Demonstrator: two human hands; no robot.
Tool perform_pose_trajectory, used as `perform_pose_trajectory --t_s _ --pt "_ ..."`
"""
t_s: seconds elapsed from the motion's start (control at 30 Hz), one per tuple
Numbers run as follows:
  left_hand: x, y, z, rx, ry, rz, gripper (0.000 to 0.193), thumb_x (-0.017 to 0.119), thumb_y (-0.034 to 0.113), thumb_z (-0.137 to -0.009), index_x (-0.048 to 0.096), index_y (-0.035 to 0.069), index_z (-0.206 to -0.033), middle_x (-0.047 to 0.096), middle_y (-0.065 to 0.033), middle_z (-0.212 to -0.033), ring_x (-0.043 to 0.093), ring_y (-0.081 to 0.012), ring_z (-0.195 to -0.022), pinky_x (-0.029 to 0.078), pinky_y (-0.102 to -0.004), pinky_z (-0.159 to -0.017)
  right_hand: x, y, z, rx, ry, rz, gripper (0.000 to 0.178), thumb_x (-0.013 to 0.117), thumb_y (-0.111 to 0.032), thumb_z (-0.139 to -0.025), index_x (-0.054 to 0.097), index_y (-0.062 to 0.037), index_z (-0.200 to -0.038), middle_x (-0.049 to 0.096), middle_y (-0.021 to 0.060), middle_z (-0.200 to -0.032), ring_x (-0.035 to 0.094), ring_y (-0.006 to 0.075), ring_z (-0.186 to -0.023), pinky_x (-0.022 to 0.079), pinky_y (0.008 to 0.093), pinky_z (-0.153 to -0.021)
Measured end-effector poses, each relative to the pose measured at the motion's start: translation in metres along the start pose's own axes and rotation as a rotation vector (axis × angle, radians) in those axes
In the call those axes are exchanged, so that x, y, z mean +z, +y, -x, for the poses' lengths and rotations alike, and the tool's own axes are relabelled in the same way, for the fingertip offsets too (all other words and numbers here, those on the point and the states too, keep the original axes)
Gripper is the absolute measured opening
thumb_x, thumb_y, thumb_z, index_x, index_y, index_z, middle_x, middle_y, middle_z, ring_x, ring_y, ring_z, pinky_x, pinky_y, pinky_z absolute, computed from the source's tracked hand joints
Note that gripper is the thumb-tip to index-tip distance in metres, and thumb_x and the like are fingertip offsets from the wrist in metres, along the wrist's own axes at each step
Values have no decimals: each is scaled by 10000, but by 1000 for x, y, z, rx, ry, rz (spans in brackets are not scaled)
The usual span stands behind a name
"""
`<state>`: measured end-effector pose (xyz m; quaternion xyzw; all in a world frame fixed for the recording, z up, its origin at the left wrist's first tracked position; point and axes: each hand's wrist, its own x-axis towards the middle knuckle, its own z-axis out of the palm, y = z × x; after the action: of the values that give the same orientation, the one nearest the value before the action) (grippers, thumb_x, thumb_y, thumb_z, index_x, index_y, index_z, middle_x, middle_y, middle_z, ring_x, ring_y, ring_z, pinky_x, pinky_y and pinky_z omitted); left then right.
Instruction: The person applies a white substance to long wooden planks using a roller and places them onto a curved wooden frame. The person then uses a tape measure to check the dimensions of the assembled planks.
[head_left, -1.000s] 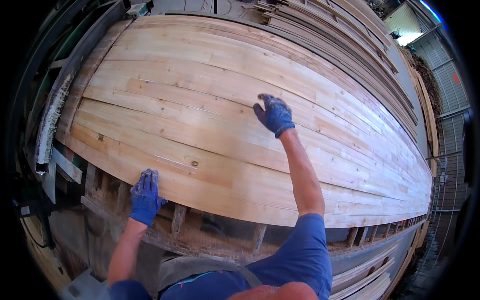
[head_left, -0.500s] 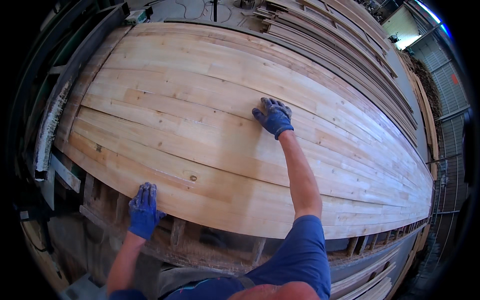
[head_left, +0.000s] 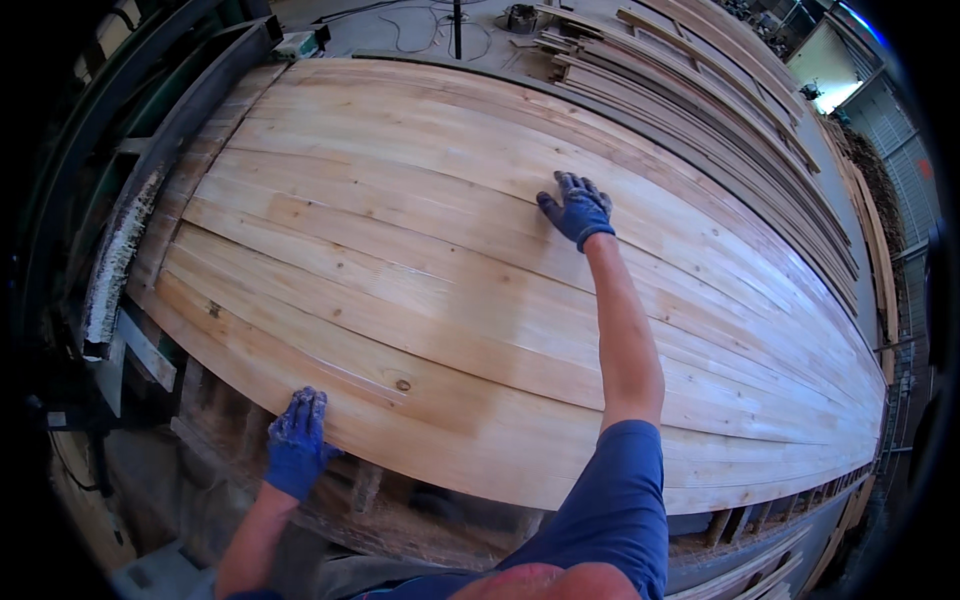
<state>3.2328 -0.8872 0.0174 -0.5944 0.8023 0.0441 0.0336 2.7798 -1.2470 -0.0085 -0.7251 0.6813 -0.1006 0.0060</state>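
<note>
Long pale wooden boards (head_left: 430,290) lie side by side, forming one broad slab with knots and narrow seams. My right hand (head_left: 580,212), in a dirty blue glove, reaches far across the slab. Its fingers are spread and lie on the wood near a seam, holding nothing. At the near left edge of the slab is my left hand (head_left: 297,440), gloved in the same blue. Its fingers lie stretched over the edge board, with the thumb out to the side along the rim. The underside of that palm is hidden.
A dark metal beam (head_left: 165,150) with a pale crusted end borders the slab's left side. Beneath the near edge runs a dusty slatted frame (head_left: 365,488). Stacked long planks (head_left: 700,150) lie beyond the far edge. Cables (head_left: 410,30) cross the floor at the back.
My right hand has slid farther across the boards, away from me. My left hand stays at the near edge. The whole view has shifted slightly.
</note>
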Motion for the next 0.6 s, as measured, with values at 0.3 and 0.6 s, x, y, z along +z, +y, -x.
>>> perform_pose_trajectory --t_s 0.3,0.6 --pt "7 0 9 -7 49 -34 845 710 405 -689 408 21 -1379 447 -190 -1379 462 -346 -1252 409 -485 -925 -4 -12 -15 62 -146 -17 729 472 -639 -844 450 -147 -1380 475 116 -1393 416 305 -1304 275 521 -1066" --pt "9 -2 6 9 130 -62 867 769 362 -632 423 27 -1353 469 -193 -1344 475 -329 -1241 420 -481 -889 11 -54 41 -7 67 -40 620 533 -527 -851 519 -83 -1284 595 165 -1201 553 327 -1114 355 500 -970"
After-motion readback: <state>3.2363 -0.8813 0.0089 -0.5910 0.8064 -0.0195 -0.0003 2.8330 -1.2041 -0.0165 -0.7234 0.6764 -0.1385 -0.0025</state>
